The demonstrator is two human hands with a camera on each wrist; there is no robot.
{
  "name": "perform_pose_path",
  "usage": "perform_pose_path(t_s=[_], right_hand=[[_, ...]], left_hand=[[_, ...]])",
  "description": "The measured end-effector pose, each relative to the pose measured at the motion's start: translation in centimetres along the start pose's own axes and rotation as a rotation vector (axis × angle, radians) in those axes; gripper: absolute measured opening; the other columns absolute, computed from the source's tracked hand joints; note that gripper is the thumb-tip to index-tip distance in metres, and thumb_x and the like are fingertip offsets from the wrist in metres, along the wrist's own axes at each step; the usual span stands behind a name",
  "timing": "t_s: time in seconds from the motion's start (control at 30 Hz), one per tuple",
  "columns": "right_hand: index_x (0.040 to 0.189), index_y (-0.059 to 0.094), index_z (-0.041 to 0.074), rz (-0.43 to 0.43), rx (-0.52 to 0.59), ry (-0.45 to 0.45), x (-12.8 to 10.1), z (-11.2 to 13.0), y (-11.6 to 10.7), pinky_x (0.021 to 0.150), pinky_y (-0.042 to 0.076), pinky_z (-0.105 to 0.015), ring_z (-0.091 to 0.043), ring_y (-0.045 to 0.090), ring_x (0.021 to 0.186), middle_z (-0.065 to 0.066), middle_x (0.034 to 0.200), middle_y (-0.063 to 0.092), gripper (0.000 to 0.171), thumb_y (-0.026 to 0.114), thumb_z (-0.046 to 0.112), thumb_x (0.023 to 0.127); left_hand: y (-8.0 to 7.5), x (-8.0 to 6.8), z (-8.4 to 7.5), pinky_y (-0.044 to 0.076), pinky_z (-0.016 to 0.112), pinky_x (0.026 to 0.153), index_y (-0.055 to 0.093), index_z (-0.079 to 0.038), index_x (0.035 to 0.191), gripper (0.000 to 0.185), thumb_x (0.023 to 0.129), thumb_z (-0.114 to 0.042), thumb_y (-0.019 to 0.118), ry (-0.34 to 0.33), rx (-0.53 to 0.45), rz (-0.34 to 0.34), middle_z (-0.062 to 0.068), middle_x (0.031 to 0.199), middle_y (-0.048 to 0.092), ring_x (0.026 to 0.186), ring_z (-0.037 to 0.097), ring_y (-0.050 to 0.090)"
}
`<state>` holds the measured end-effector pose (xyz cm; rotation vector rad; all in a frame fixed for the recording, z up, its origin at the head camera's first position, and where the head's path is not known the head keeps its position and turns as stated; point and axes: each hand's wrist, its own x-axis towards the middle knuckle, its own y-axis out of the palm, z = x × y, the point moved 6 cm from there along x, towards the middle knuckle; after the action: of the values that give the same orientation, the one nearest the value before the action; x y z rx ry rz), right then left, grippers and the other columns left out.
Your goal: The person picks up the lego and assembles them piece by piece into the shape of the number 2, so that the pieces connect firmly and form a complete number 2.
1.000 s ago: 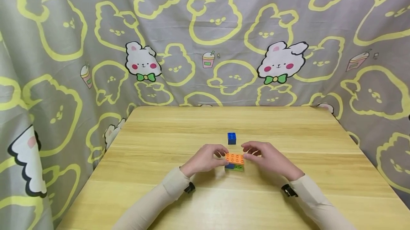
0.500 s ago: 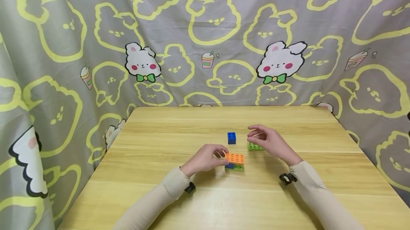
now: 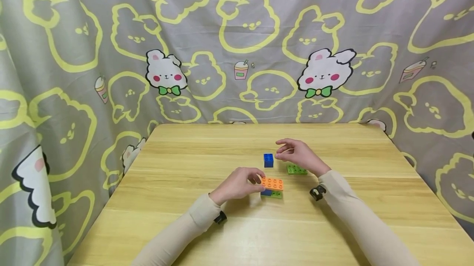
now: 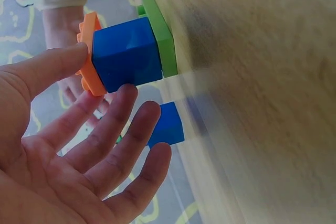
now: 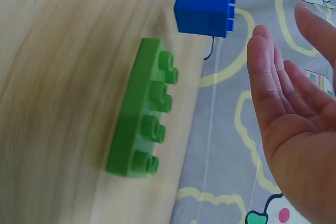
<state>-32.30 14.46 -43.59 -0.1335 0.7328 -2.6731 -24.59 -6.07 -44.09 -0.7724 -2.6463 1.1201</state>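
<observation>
From the head view, the left hand (image 3: 238, 183) rested at the left end of a small brick stack (image 3: 272, 188) — an orange plate on top of blue and green bricks — near the middle of the wooden table (image 3: 177, 216). Its fingers curled against the stack's end. The right hand (image 3: 296, 154) hovered farther back, fingers loose and holding nothing, just right of a lone blue cube (image 3: 268, 160) and above a flat green brick (image 3: 297, 170).

In the left wrist view, the thumb and fingertips (image 4: 127, 92) touched the stack (image 4: 128, 53) on its orange and blue pieces.

In the right wrist view, the open palm (image 5: 294, 129) stood apart from the green brick (image 5: 142, 129) and the blue cube (image 5: 203, 8) — touching neither.
</observation>
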Motion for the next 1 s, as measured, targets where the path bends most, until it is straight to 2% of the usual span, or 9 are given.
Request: perform_pose_path(t_s=[0.23,0.5,1.0], right_hand=[[0.143,0.055,0.004,0.002,-0.046,0.030,0.8,-0.9,0.9,0.083,0.058,-0.038,-0.026,0.071,0.099,-0.012,0.114,0.067,0.058,0.076,0.028,0.094],[0.142,0.057,0.004,0.027,-0.077,0.043,1.1,-1.6,1.9,0.093,0.057,-0.044,-0.034,0.065,0.115,-0.016,0.132,0.063,0.055,0.075,0.028,0.095],[0.142,0.058,0.006,0.044,-0.046,0.070,1.8,-1.8,3.1,0.091,0.057,-0.043,-0.031,0.067,0.112,-0.016,0.132,0.064,0.054,0.076,0.022,0.094]], left_hand=[[0.0,0.1,0.0,0.051,0.027,0.078,0.072,-0.021,0.115,0.027,0.091,-0.029,0.079,0.002,0.001,0.002,-0.006,0.093,0.073,0.085,0.006,0.065],[0.1,0.0,0.2,0.051,0.027,0.078,0.072,-0.021,0.113,0.026,0.090,-0.030,0.079,-0.001,-0.011,0.005,-0.006,0.093,0.073,0.085,0.007,0.065],[0.1,-0.1,0.1,0.051,0.026,0.076,0.071,-0.021,0.115,0.026,0.092,-0.030,0.078,0.010,-0.012,0.015,-0.007,0.092,0.073,0.084,0.005,0.064]])
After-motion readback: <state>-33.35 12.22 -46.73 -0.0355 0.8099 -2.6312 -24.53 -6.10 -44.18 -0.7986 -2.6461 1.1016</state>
